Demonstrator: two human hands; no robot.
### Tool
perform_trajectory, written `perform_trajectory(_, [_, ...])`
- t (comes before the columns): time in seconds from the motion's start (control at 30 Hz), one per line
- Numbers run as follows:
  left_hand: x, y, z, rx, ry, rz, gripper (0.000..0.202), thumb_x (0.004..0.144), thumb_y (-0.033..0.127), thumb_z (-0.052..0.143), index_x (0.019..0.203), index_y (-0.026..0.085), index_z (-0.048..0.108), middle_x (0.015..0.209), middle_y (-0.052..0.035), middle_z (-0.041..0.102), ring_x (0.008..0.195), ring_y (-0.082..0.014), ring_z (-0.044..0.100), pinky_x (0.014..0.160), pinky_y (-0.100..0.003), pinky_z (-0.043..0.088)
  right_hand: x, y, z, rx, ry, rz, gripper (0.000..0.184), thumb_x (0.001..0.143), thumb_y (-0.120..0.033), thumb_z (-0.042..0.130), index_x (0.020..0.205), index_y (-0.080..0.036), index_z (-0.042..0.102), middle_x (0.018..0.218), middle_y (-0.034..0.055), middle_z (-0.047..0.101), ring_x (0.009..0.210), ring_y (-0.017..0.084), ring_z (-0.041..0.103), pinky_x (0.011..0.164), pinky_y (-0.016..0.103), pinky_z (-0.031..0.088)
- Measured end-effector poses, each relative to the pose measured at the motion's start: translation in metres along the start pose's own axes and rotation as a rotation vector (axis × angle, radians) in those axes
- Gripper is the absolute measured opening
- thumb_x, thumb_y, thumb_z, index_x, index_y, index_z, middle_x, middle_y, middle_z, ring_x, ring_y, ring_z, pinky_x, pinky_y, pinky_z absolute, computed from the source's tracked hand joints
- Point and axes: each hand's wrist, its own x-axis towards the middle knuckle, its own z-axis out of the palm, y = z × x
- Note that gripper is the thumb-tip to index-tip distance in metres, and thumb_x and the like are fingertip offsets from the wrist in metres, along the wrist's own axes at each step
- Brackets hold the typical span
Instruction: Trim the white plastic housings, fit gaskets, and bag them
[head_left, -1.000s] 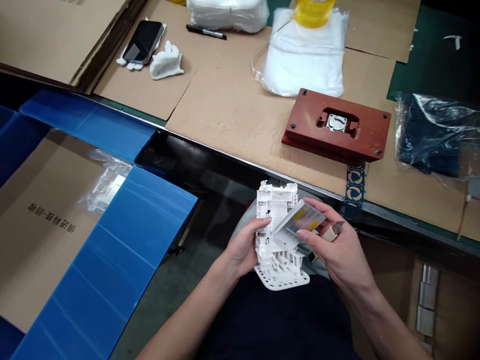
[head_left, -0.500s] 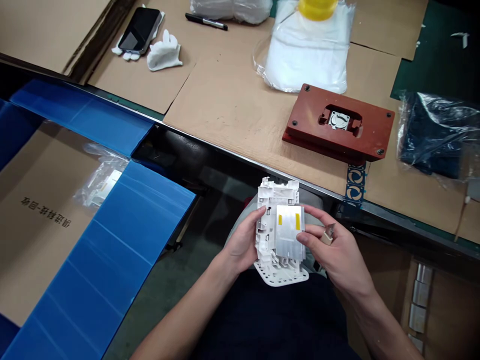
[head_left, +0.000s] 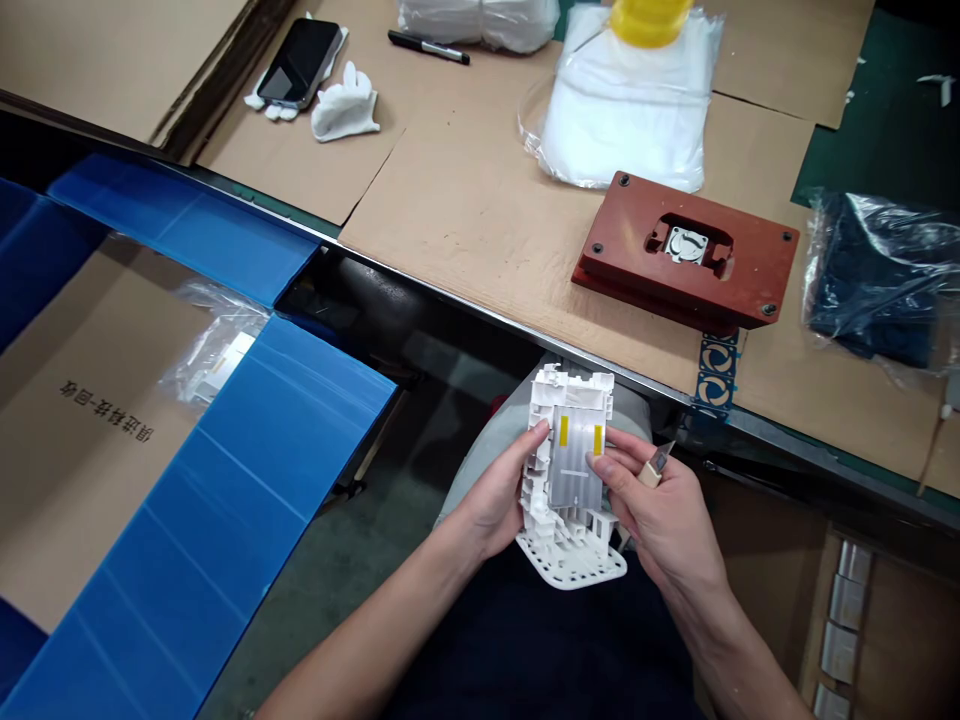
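Note:
My left hand (head_left: pixel 491 490) grips a white plastic lattice housing (head_left: pixel 544 440) by its left side, and the housing's perforated base plate (head_left: pixel 570 565) points toward me. A silver metal plate (head_left: pixel 575 460) with two yellow tape strips lies flat on the housing's face. My right hand (head_left: pixel 660 510) presses its fingertips on the plate's right edge. A small craft knife (head_left: pixel 654 470) with a beige handle is tucked in those fingers, its blade pointing up and away.
A red-brown fixture block (head_left: pixel 686 250) sits on cardboard sheets covering the table, beside bagged white and dark items. A phone (head_left: pixel 298 62), white glove (head_left: pixel 345 105) and marker (head_left: pixel 427 47) lie beyond. Blue plastic sheets (head_left: pixel 247 460) line a box on the left; metal blocks (head_left: pixel 844 620) stand lower right.
The metal plate, tilted off the housing a second ago, now lies flat against it. The housing has turned slightly, and the knife has shifted within my right fingers.

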Motion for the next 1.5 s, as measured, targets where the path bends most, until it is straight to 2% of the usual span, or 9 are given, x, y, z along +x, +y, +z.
perform_trajectory(0.13, [-0.002, -0.002, 0.002, 0.010, -0.006, 0.001, 0.046, 0.092, 0.047, 0.063, 0.125, 0.015, 0.068, 0.123, -0.0117, 0.072, 0.116, -0.0293, 0.065, 0.098, -0.038, 0.053, -0.001, 0.007, -0.004, -0.083, 0.054, -0.096, 0.043, 0.073, -0.038, 0.087, 0.112, -0.023, 0.076, 0.095, 0.0045, 0.073, 0.077, 0.017, 0.065, 0.076, 0.032, 0.057])
perform_trajectory(0.27, [-0.002, -0.003, 0.001, -0.025, -0.031, -0.003, 0.048, 0.093, 0.048, 0.061, 0.126, 0.014, 0.067, 0.122, -0.0128, 0.073, 0.117, -0.0302, 0.065, 0.101, -0.040, 0.051, -0.003, 0.010, -0.005, -0.317, 0.146, -0.300, 0.039, 0.076, -0.040, 0.084, 0.111, -0.026, 0.074, 0.088, 0.0003, 0.062, 0.078, 0.014, 0.058, 0.071, 0.026, 0.052])
perform_trajectory(0.33, [-0.002, -0.003, 0.000, -0.059, -0.048, -0.014, 0.050, 0.093, 0.050, 0.060, 0.127, 0.014, 0.067, 0.121, -0.0133, 0.073, 0.117, -0.0310, 0.065, 0.102, -0.041, 0.051, 0.000, 0.011, -0.005, -0.329, 0.179, -0.330, 0.046, 0.073, -0.041, 0.086, 0.114, -0.026, 0.070, 0.090, -0.0002, 0.059, 0.079, 0.015, 0.057, 0.072, 0.026, 0.053])
perform_trajectory(0.4, [-0.004, -0.003, -0.002, -0.076, -0.064, -0.027, 0.054, 0.093, 0.053, 0.059, 0.128, 0.013, 0.066, 0.120, -0.0144, 0.073, 0.116, -0.0323, 0.066, 0.101, -0.043, 0.052, 0.004, 0.012, -0.004, -0.262, 0.146, -0.264, 0.055, 0.071, -0.042, 0.088, 0.118, -0.026, 0.066, 0.098, 0.0020, 0.062, 0.088, 0.018, 0.061, 0.078, 0.029, 0.056])
perform_trajectory(0.53, [-0.008, -0.001, -0.004, -0.037, -0.072, -0.023, 0.052, 0.092, 0.052, 0.062, 0.125, 0.013, 0.068, 0.119, -0.0151, 0.073, 0.115, -0.0329, 0.066, 0.098, -0.042, 0.053, 0.008, 0.015, -0.004, -0.087, -0.063, -0.020, 0.059, 0.075, -0.045, 0.084, 0.125, -0.024, 0.062, 0.115, 0.0078, 0.070, 0.106, 0.029, 0.067, 0.087, 0.038, 0.059])
perform_trajectory(0.7, [-0.011, -0.002, -0.005, -0.063, -0.092, -0.067, 0.052, 0.092, 0.052, 0.059, 0.122, 0.011, 0.069, 0.115, -0.0158, 0.075, 0.112, -0.0324, 0.068, 0.099, -0.042, 0.053, 0.004, 0.013, -0.005, 0.035, -0.199, 0.072, 0.054, 0.073, -0.048, 0.085, 0.118, -0.022, 0.069, 0.110, 0.0095, 0.076, 0.099, 0.031, 0.072, 0.079, 0.039, 0.061])
perform_trajectory(0.8, [-0.010, -0.003, -0.005, -0.089, -0.108, -0.097, 0.056, 0.093, 0.054, 0.057, 0.125, 0.009, 0.066, 0.114, -0.0171, 0.075, 0.112, -0.0333, 0.068, 0.101, -0.044, 0.051, 0.003, 0.011, -0.003, 0.050, -0.256, 0.083, 0.053, 0.072, -0.050, 0.085, 0.113, -0.020, 0.072, 0.107, 0.0110, 0.077, 0.093, 0.031, 0.074, 0.074, 0.038, 0.062])
perform_trajectory(1.4, [-0.015, -0.003, -0.002, -0.067, -0.105, -0.124, 0.064, 0.095, 0.057, 0.052, 0.138, 0.011, 0.057, 0.119, -0.0177, 0.072, 0.111, -0.0338, 0.068, 0.101, -0.045, 0.050, 0.004, 0.011, -0.005, 0.011, -0.292, 0.022, 0.049, 0.076, -0.052, 0.081, 0.112, -0.021, 0.074, 0.112, 0.0104, 0.076, 0.096, 0.030, 0.074, 0.081, 0.038, 0.060])
perform_trajectory(1.5, [-0.017, -0.005, -0.002, 0.086, -0.038, -0.023, 0.066, 0.093, 0.056, 0.057, 0.145, 0.017, 0.048, 0.129, -0.0165, 0.067, 0.116, -0.0337, 0.066, 0.101, -0.045, 0.050, 0.006, 0.013, -0.006, 0.000, -0.283, -0.013, 0.047, 0.077, -0.051, 0.081, 0.113, -0.020, 0.074, 0.110, 0.0098, 0.077, 0.097, 0.030, 0.073, 0.084, 0.038, 0.059])
